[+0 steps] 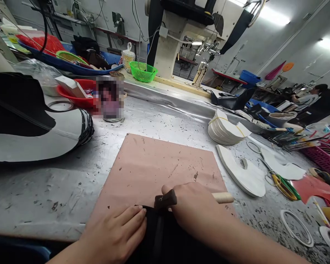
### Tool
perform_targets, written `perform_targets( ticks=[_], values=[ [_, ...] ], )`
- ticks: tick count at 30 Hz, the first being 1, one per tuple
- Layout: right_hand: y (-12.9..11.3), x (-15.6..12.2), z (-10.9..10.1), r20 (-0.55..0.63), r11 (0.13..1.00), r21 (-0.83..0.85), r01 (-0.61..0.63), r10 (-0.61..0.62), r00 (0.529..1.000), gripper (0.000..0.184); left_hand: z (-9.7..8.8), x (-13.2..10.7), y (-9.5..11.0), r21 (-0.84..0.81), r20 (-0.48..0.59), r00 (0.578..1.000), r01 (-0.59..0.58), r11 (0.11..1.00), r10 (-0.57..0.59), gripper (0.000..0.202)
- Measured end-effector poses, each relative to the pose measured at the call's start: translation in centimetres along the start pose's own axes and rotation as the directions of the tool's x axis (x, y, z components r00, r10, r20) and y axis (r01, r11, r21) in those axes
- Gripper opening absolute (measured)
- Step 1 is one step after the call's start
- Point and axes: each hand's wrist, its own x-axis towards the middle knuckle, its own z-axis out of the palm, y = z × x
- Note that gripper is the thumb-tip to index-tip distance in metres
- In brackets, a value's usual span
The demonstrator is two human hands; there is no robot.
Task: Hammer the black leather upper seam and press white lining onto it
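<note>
My right hand grips a small hammer with a wooden handle and a dark head. The head rests on the top edge of a black piece of material at the near edge of a pink work mat. My left hand lies flat with fingers together, pressing down on the left part of that black material. The two hands are close together.
A stack of black-and-white cut pieces lies at the left. White cut pieces and scissors sit to the right. A jar, a red bowl, a green basket and a sewing machine stand behind. White rings lie at the right.
</note>
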Motion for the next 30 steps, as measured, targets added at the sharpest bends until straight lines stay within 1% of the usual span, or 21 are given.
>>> perform_targets(
  ticks=[3, 4, 6, 8, 11, 12, 14, 15, 16, 18, 20, 22, 26, 28, 30],
  values=[
    [-0.3, 0.3, -0.2, -0.055, 1.0, 0.023, -0.019, 0.02, 0.998, 0.02, 0.3, -0.3, 0.1, -0.049, -0.011, 0.999, 0.036, 0.998, -0.037, 0.046],
    [-0.3, 0.4, -0.2, -0.055, 0.999, 0.031, -0.011, 0.013, 0.998, 0.019, 0.4, -0.4, 0.1, -0.064, -0.016, 0.999, 0.043, 0.997, -0.044, 0.045],
    [-0.4, 0.5, -0.2, -0.014, 0.999, 0.022, 0.039, -0.039, 0.999, 0.017, 0.7, -0.6, 0.1, -0.084, -0.029, 0.998, 0.047, 0.995, -0.049, 0.042],
    [-0.5, 0.5, -0.1, -0.001, 0.998, -0.001, 0.062, -0.062, 0.998, 0.017, 0.9, -0.7, 0.2, -0.094, -0.051, 0.998, 0.041, 0.995, -0.046, 0.041],
    [-0.5, 0.7, 0.1, -0.039, 1.0, 0.005, 0.012, -0.012, 0.999, 0.017, 1.0, -0.6, 0.1, -0.089, -0.077, 0.997, 0.018, 0.996, -0.025, 0.034],
    [-0.6, 0.8, 0.3, -0.037, 1.0, 0.015, 0.016, -0.016, 0.999, 0.016, 1.0, -0.6, 0.1, -0.084, -0.076, 0.997, 0.01, 0.996, -0.016, 0.031],
    [-0.6, 0.9, 0.4, -0.013, 0.997, 0.014, 0.076, -0.076, 0.997, 0.014, 0.9, -0.5, 0.2, -0.077, -0.074, 0.997, -0.002, 0.997, -0.004, 0.028],
    [-0.6, 1.0, 0.5, -0.028, 0.996, 0.009, 0.093, -0.093, 0.995, 0.014, 0.9, -0.5, 0.2, -0.074, -0.075, 0.997, -0.004, 0.997, -0.001, 0.026],
    [-0.6, 1.0, 0.5, -0.06, 0.996, 0.009, 0.084, -0.083, 0.995, 0.016, 0.8, -0.5, 0.2, -0.07, -0.079, 0.997, -0.005, 0.998, -0.001, 0.025],
    [-0.7, 1.1, 0.5, -0.113, 0.999, 0.029, 0.032, -0.028, 0.993, 0.017, 0.8, -0.5, 0.5, -0.053, -0.084, 0.996, -0.008, 0.999, 0.003, 0.024],
    [-0.7, 1.1, 0.5, -0.108, 0.998, 0.06, 0.013, -0.007, 0.994, 0.014, 0.8, -0.5, 0.9, -0.017, -0.083, 0.997, -0.004, 1.0, 0.003, 0.025],
    [-0.9, 1.2, 0.7, -0.078, 0.997, 0.062, 0.046, -0.041, 0.996, 0.01, 0.8, -0.5, 1.5, 0.04, -0.084, 0.996, 0.023, 0.999, -0.019, 0.027],
    [-1.5, 1.9, 1.0, -0.15, 0.996, 0.079, 0.027, -0.015, 0.989, 0.013, 0.7, -0.5, 2.7, 0.162, -0.07, 0.994, 0.097, 0.982, -0.086, 0.032],
    [-1.8, 2.1, 1.0, -0.173, 0.993, 0.097, 0.061, -0.044, 0.984, 0.012, 0.7, -0.7, 3.0, 0.172, -0.056, 0.995, 0.089, 0.981, -0.081, 0.033],
    [-1.6, 1.9, 0.8, -0.178, 0.989, 0.102, 0.105, -0.086, 0.98, 0.008, 0.9, -0.9, 3.0, 0.17, -0.033, 0.998, 0.056, 0.984, -0.051, 0.035]
  ],
)
